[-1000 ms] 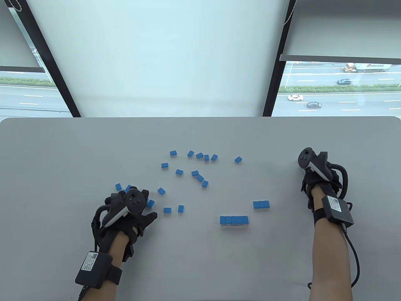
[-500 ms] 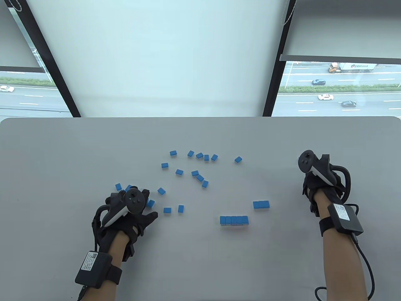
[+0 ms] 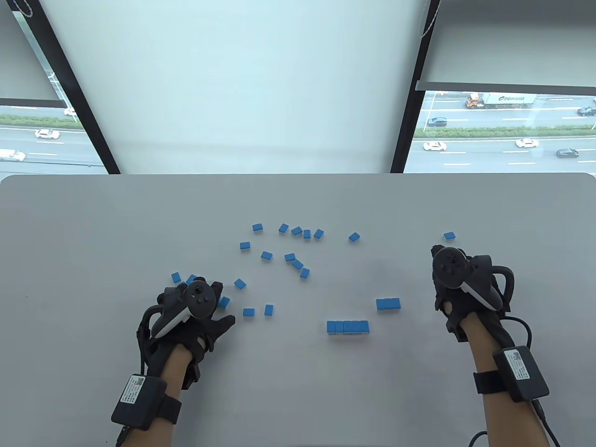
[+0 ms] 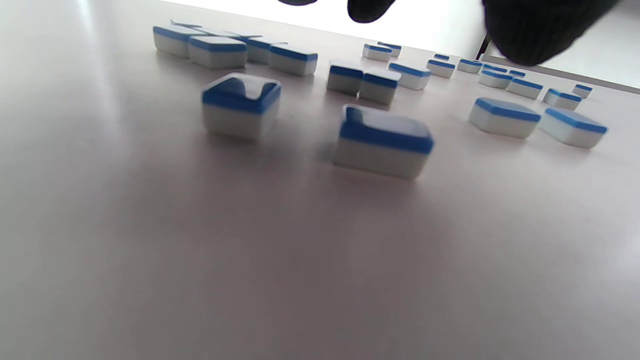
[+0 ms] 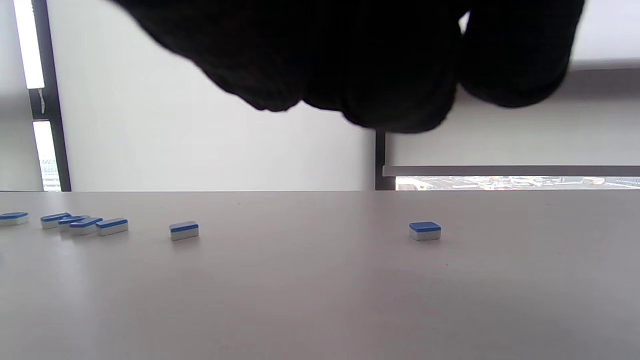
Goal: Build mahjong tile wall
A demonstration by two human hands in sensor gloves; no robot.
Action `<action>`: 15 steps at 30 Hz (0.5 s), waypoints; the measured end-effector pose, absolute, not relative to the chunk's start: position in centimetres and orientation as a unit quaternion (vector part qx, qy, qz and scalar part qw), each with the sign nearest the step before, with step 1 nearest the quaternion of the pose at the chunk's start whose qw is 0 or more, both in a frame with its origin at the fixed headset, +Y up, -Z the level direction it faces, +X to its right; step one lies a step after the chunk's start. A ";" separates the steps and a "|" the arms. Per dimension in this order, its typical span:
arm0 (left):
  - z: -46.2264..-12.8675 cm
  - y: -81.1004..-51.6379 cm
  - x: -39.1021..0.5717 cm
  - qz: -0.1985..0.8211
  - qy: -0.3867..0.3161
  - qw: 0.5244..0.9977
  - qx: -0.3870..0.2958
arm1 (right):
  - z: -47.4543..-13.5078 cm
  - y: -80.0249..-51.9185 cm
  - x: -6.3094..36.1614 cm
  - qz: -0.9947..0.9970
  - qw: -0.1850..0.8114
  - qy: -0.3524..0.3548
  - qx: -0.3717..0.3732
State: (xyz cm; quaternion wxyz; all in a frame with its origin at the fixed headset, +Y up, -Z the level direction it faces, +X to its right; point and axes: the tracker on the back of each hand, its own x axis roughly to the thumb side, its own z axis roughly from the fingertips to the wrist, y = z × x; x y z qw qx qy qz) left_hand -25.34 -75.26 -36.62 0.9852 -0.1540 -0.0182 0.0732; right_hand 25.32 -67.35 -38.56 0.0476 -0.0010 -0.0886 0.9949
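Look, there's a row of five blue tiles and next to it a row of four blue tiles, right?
Almost. The row of five tiles is right, but the shorter row to its right has three tiles, not four. The table view shows it.

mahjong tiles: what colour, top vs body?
Blue top layer over a white body on each mahjong tile; the left wrist view shows it best.
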 end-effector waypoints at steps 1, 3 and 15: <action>-36.6 -75.3 -25.3 0.073 -0.018 0.985 -0.154 | -38.5 -67.5 25.2 0.995 0.050 -0.089 0.000; -36.6 -75.3 -25.3 0.071 -0.018 0.985 -0.156 | -38.2 -68.6 24.8 0.994 0.061 -0.094 0.008; -36.6 -75.5 -25.1 0.070 -0.020 0.984 -0.161 | -39.0 -74.8 24.4 0.997 0.071 0.019 0.024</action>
